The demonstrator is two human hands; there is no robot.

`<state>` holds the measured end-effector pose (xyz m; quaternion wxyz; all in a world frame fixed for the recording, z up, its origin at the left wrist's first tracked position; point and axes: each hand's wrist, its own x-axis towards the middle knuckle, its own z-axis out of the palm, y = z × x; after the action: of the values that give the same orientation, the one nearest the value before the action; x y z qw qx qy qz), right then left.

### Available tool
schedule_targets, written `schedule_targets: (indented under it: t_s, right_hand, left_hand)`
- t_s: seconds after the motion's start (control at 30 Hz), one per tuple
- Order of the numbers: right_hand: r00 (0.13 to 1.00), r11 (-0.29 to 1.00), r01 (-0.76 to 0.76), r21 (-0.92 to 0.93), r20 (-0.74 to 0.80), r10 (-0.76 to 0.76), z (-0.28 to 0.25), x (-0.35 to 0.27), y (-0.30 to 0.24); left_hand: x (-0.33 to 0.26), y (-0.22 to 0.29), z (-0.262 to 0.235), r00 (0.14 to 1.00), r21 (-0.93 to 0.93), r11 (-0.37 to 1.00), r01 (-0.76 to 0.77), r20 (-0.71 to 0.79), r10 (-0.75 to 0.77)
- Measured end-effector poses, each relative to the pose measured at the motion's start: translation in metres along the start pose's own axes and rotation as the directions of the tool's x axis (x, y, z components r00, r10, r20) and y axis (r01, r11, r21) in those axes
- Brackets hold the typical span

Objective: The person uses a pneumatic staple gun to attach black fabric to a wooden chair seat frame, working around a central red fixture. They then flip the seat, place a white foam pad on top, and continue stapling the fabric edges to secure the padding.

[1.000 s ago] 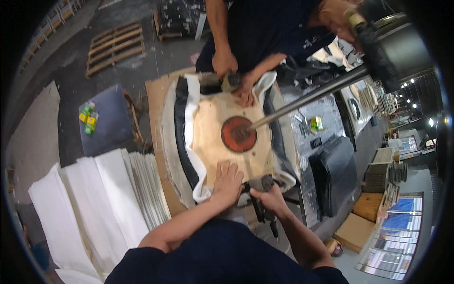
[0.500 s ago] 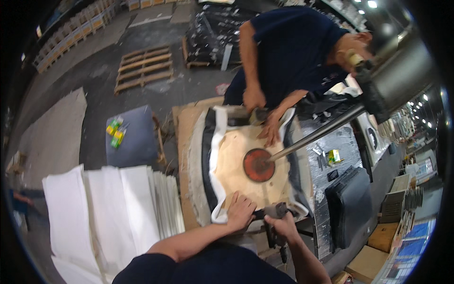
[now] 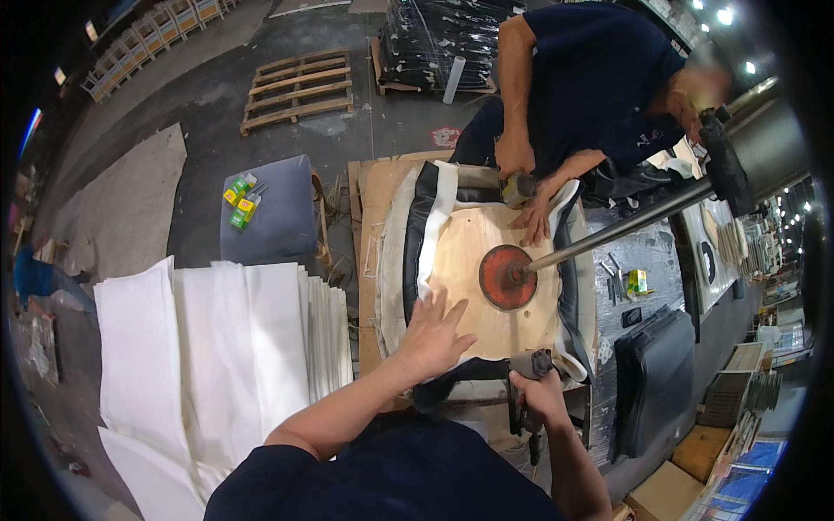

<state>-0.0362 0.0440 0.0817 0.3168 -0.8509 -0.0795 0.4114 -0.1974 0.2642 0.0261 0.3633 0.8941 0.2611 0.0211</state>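
A pale wooden seat board (image 3: 460, 252) lies face up, with white padding (image 3: 440, 208) and a black cover (image 3: 423, 195) round its edges. A round red press disc (image 3: 506, 277) on a metal rod (image 3: 608, 226) bears on the board. My left hand (image 3: 433, 334) is spread over the near left part of the board, by the padding's edge. In my right hand (image 3: 540, 395) is a staple gun (image 3: 524, 382), its head at the board's near edge. Across the board, a co-worker's hands (image 3: 534, 191) are at the far edge, one holding another staple gun (image 3: 519, 189).
White padding sheets (image 3: 217, 339) are stacked to the left. Behind them a grey padded stool (image 3: 271, 208) bears small yellow-green boxes (image 3: 241, 201). Black covers (image 3: 653, 373) lie on the right-hand table (image 3: 656, 252). A wooden pallet (image 3: 298, 87) is on the floor.
My left hand has shifted from the near edge to the left and spread its fingers. Black cover now shows along the near edge. My right hand still grips the staple gun; the view has shifted.
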Motion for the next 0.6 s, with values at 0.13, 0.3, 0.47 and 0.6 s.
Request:
schedule_targets:
  t_s: [0.13, 0.3, 0.47, 0.6]
  right_hand:
    - [0.999, 0.999, 0.031, 0.023, 0.038, -0.032, 0.000, -0.007, -0.002]
    - [0.999, 0.998, 0.013, 0.054, 0.037, -0.015, 0.002, 0.001, 0.002]
    - [0.995, 0.996, 0.030, 0.087, 0.090, -0.038, -0.006, 0.007, 0.009]
    - [0.996, 0.991, 0.006, 0.133, 0.088, -0.018, -0.008, 0.009, 0.009]
  left_hand:
    - [-0.002, -0.009, 0.010, 0.998, 0.059, 0.997, 0.058, 0.027, -0.059]
    - [-0.007, 0.021, 0.009, 0.975, -0.058, 0.978, -0.199, 0.086, 0.203]
    - [0.001, 0.045, 0.059, 0.954, 0.113, 0.955, -0.273, 0.162, 0.254]
    - [0.010, 0.030, 0.083, 0.943, 0.113, 0.936, -0.332, 0.056, 0.328]
